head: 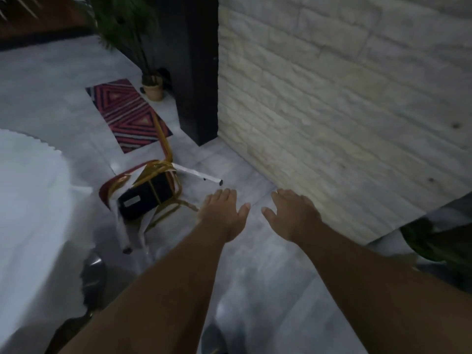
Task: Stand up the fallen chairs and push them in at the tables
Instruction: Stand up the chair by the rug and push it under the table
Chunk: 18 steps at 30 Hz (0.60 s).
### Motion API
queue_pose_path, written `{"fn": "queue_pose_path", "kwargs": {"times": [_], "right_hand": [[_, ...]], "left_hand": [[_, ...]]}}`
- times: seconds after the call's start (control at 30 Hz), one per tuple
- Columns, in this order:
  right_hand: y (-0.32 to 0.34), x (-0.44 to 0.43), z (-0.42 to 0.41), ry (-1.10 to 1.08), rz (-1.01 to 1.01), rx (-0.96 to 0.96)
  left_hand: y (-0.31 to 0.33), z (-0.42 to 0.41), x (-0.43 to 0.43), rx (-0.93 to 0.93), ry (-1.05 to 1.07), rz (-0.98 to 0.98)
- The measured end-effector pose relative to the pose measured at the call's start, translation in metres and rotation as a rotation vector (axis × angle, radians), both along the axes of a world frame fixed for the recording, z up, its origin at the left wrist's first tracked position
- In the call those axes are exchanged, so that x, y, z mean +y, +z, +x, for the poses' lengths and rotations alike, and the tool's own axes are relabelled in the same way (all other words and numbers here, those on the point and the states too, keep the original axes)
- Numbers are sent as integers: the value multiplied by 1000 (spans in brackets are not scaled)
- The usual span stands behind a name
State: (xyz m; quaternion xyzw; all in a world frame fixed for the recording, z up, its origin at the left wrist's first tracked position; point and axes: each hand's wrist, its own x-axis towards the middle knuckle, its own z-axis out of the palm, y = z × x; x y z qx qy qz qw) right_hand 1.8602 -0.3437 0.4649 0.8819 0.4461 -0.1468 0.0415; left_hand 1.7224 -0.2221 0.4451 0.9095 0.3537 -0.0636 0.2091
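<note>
Chair [148,192] on its side on floor by tabletop [30,200]; left grip [223,213] & right grip [291,213] both spread, empty, near chair

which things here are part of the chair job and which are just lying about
Part of the job:
- fallen gold metal-framed chair, on its side on the floor
- table under a white cloth
- left hand and right hand, both open and empty

Just lying about:
- striped pink and dark rug
- potted green plant
- pale stone-brick wall
</note>
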Motion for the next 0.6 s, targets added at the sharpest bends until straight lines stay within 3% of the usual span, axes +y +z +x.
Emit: {"fn": "queue_pose_path", "kwargs": {"times": [0.3,0.6], "right_hand": [[-18,108,158,56,-35,43],[-27,246,306,382,-65,3]], "left_hand": [[-26,142,105,-12,91,19],[-25,254,205,-26,412,-55]]}}
